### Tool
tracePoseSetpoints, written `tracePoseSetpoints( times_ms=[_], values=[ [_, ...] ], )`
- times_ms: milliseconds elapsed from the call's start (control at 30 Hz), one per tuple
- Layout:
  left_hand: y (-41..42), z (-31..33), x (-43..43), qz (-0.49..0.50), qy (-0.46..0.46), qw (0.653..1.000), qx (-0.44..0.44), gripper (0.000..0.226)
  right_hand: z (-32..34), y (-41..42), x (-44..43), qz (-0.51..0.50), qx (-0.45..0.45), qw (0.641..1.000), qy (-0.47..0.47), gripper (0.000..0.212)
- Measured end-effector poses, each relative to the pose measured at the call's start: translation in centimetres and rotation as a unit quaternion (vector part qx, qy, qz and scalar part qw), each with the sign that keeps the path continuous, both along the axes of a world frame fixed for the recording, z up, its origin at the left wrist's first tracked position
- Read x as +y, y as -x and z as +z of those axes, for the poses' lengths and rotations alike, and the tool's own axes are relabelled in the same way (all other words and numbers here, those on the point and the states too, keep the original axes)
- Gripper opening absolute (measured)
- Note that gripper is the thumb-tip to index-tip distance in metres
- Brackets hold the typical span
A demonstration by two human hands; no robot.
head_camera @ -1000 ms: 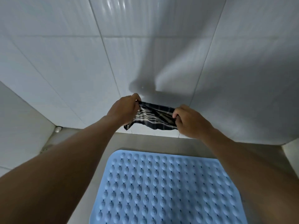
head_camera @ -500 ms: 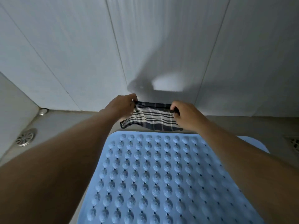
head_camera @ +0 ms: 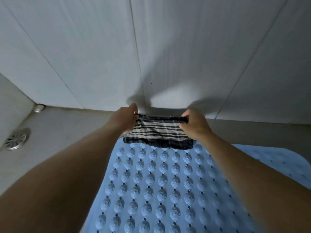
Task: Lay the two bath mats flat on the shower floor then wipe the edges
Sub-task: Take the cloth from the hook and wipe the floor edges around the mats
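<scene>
Head view: a striped cloth (head_camera: pixel 158 133) is held taut over the far edge of the dimpled blue bath mat (head_camera: pixel 151 190).
Left of that mat, a round floor drain (head_camera: pixel 16 138) sits in the grey shower floor (head_camera: pixel 67 132). Above the mat's far edge the left hand (head_camera: pixel 124 120) pinches the cloth's top left corner and the right hand (head_camera: pixel 195 126) pinches its top right corner. Right of the mat, a second blue mat (head_camera: pixel 277 162) lies flat against it.

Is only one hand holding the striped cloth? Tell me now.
No, the left hand and the right hand each pinch an upper corner of the striped cloth.
</scene>
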State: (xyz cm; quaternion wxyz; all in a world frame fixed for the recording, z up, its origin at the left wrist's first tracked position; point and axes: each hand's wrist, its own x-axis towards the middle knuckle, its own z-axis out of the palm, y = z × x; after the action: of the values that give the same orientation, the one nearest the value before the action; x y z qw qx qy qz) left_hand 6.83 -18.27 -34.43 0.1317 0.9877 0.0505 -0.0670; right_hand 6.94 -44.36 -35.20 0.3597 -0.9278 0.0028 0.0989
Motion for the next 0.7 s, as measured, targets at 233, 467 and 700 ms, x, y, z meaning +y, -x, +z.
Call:
tracePoseSetpoints(
  times_ms=[233,467,700],
  values=[
    [2.0,-6.2,-3.1,-0.060,-0.011,0.989,-0.134,0.027,-4.7,1.4,3.6,0.082,-0.202,0.943,0.251,0.031],
    [1.7,-8.9,-4.2,-0.068,-0.093,0.992,0.050,0.065,-7.8,1.5,5.7,0.147,-0.023,0.957,0.249,0.065],
    [1.5,-8.8,-5.5,0.007,-0.059,0.998,0.011,0.069,-8.0,0.3,3.7,0.174,-0.013,0.954,0.244,0.065]
  ],
)
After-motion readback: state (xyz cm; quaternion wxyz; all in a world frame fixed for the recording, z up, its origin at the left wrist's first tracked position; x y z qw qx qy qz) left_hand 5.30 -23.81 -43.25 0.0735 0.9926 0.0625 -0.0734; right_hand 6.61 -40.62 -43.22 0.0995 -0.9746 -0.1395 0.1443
